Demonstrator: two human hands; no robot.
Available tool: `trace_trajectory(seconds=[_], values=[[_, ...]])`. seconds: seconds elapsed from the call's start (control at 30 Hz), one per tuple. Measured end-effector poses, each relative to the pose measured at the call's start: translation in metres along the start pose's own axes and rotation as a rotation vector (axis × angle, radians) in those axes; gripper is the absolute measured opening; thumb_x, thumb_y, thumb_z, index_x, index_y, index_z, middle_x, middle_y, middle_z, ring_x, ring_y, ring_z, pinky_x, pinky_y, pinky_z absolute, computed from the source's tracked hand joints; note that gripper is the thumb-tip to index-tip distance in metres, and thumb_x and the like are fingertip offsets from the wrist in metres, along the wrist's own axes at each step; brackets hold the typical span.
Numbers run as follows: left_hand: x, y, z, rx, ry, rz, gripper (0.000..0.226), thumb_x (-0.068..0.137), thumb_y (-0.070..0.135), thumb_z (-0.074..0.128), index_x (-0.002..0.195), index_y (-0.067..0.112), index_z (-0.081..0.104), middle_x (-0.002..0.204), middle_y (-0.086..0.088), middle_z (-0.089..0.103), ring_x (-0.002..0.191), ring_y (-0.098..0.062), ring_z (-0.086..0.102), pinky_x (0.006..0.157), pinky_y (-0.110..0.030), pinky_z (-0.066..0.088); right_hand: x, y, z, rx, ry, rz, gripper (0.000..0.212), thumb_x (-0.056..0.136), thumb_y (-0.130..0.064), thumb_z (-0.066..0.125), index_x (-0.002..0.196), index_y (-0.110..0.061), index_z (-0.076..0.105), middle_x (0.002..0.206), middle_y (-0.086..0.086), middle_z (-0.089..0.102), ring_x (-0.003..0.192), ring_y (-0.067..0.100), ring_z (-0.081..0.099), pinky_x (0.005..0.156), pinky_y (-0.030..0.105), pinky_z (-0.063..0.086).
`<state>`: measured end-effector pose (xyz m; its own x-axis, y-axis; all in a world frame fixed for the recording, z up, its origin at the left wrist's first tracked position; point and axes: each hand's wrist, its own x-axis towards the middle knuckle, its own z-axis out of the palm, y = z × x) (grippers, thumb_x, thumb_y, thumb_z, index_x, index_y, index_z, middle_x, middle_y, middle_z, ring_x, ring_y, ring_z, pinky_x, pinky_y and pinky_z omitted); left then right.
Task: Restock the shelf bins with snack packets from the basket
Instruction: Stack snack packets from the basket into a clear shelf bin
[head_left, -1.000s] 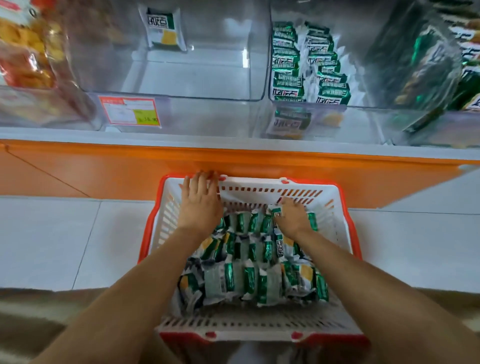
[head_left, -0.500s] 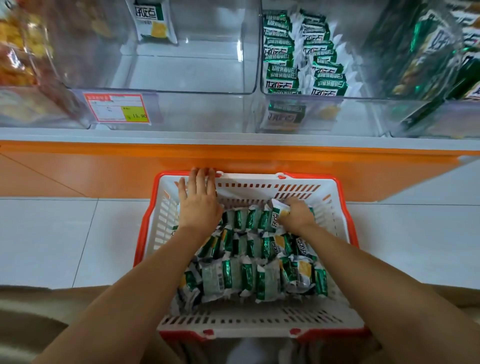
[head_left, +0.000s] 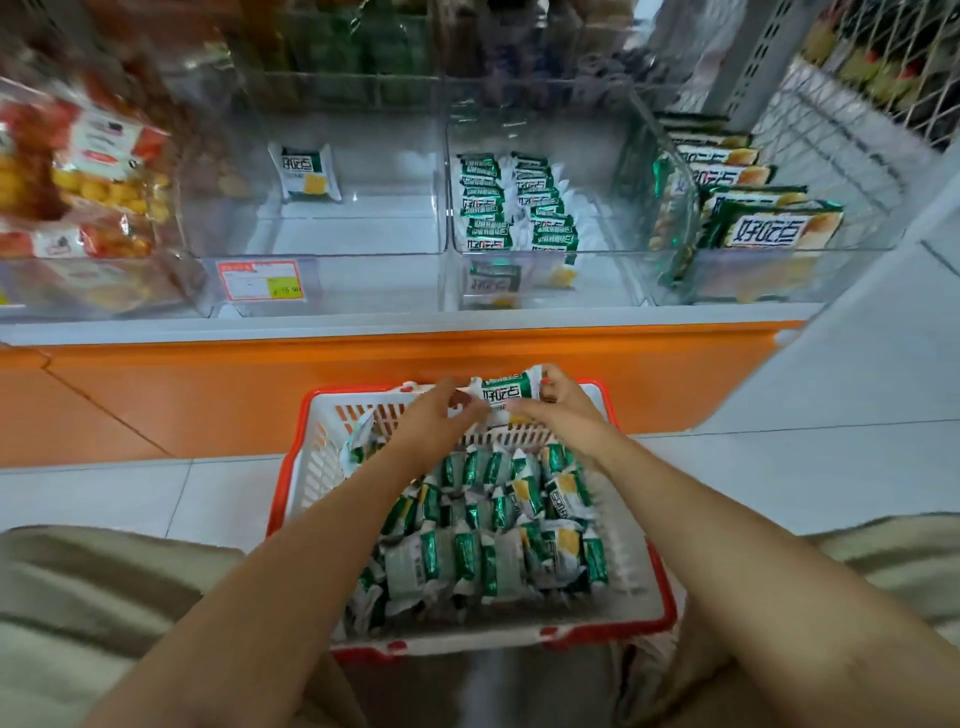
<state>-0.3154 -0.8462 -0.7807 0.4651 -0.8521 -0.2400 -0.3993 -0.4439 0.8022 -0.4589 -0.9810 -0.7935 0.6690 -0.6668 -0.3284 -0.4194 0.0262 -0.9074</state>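
Shelf bins (head_left: 358, 234) of clear plastic line the orange-fronted shelf (head_left: 208, 395): 1 holds a lone packet, the next 2 rows. Below, on the floor tiles (head_left: 779, 478), sits the red-rimmed white basket (head_left: 284, 499), packed with green-and-white snack packets (head_left: 498, 556). Above its far rim the left hand (head_left: 431, 421) and right hand (head_left: 563, 410) each pinch an end of the held packet (head_left: 506, 395), fingers curled.

On my remote feed the left forearm (head_left: 311, 525) and right forearm (head_left: 701, 514) were bare, as were the left hand (head_left: 434, 418) and right hand (head_left: 563, 413). A pale beige, softly creased fabric garment (head_left: 78, 597) covered the legs at near left and near right.
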Motion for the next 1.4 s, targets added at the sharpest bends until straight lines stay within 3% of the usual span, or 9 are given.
trace_trajectory(seconds=[0.17,0.27,0.37,0.63,0.77,0.87,0.97,1.13,1.4], values=[[-0.015,0.038,-0.008,-0.108,0.059,0.139,0.016,0.098,0.021,0.059,0.083,0.016,0.055,0.068,0.007,0.057,0.049,0.006,0.048,0.053,-0.017,0.035,-0.027,-0.030,-0.014,0.046,0.030,-0.132,0.055,0.084,-0.033,0.075,0.127,-0.009,0.049,0.122,0.013,0.057,0.115,0.022,0.051,0.100,0.041,0.043],[-0.019,0.054,-0.016,-0.067,0.089,0.185,0.010,0.097,0.024,0.061,0.095,0.015,0.059,0.073,0.006,0.060,0.062,-0.004,0.052,0.057,-0.023,0.037,-0.041,-0.050,-0.027,0.014,0.042,-0.252,0.046,0.081,-0.040,0.075,0.110,-0.010,0.057,0.089,0.014,0.048,0.085,0.023,0.051,0.080,0.042,0.048],[-0.020,0.077,-0.026,-0.071,0.131,0.241,0.014,0.097,0.026,0.059,0.101,0.012,0.059,0.077,0.000,0.059,0.068,-0.011,0.052,0.061,-0.027,0.042,-0.044,-0.073,-0.043,-0.068,0.076,-0.393,0.039,0.081,-0.045,0.074,0.115,-0.032,0.060,0.086,0.016,0.048,0.070,0.028,0.048,0.070,0.041,0.048],[0.018,0.122,-0.055,0.404,0.577,0.513,0.037,0.094,0.022,0.057,0.130,0.016,0.056,0.136,-0.006,0.054,0.132,-0.024,0.040,0.110,-0.040,0.027,-0.021,-0.155,-0.097,-0.168,0.339,-0.581,0.015,0.089,-0.021,0.071,0.101,-0.019,0.062,0.100,0.002,0.062,0.069,0.017,0.052,0.065,0.029,0.044],[0.037,0.115,-0.062,0.545,0.567,0.512,0.047,0.095,0.025,0.055,0.141,0.017,0.047,0.154,-0.005,0.037,0.148,-0.025,0.019,0.122,-0.043,0.007,0.006,-0.173,-0.116,-0.278,0.396,-0.492,0.016,0.085,-0.018,0.073,0.095,-0.022,0.061,0.105,-0.001,0.062,0.097,0.016,0.056,0.084,0.034,0.046],[0.048,0.107,-0.063,0.621,0.531,0.492,0.050,0.099,0.031,0.050,0.146,0.017,0.041,0.159,-0.004,0.028,0.151,-0.023,0.010,0.123,-0.043,-0.001,0.024,-0.177,-0.119,-0.478,0.316,-0.327,0.018,0.083,-0.018,0.075,0.094,-0.021,0.061,0.102,0.002,0.059,0.085,0.017,0.057,0.076,0.032,0.045],[0.056,0.100,-0.062,0.685,0.521,0.502,0.051,0.099,0.034,0.048,0.146,0.016,0.041,0.161,-0.006,0.025,0.152,-0.024,0.007,0.123,-0.045,-0.001,0.036,-0.180,-0.118,-0.615,0.248,-0.200,0.017,0.083,-0.014,0.075,0.094,-0.017,0.063,0.089,-0.001,0.057,0.072,0.014,0.056,0.069,0.026,0.042],[0.062,0.088,-0.060,0.735,0.541,0.529,0.053,0.098,0.035,0.052,0.146,0.014,0.042,0.161,-0.008,0.024,0.152,-0.027,0.008,0.123,-0.050,0.006,0.057,-0.181,-0.113,-0.606,0.194,-0.044,0.019,0.075,-0.008,0.081,0.075,-0.017,0.065,0.094,0.004,0.063,0.089,0.022,0.064,0.091,0.041,0.055],[0.065,0.083,-0.058,0.801,0.530,0.514,0.057,0.099,0.035,0.049,0.149,0.011,0.036,0.163,-0.010,0.017,0.152,-0.028,0.004,0.122,-0.052,0.009,0.066,-0.174,-0.108,-0.575,0.168,-0.021,0.009,0.078,-0.002,0.077,0.074,-0.010,0.074,0.085,0.001,0.073,0.087,0.014,0.068,0.087,0.038,0.058]])
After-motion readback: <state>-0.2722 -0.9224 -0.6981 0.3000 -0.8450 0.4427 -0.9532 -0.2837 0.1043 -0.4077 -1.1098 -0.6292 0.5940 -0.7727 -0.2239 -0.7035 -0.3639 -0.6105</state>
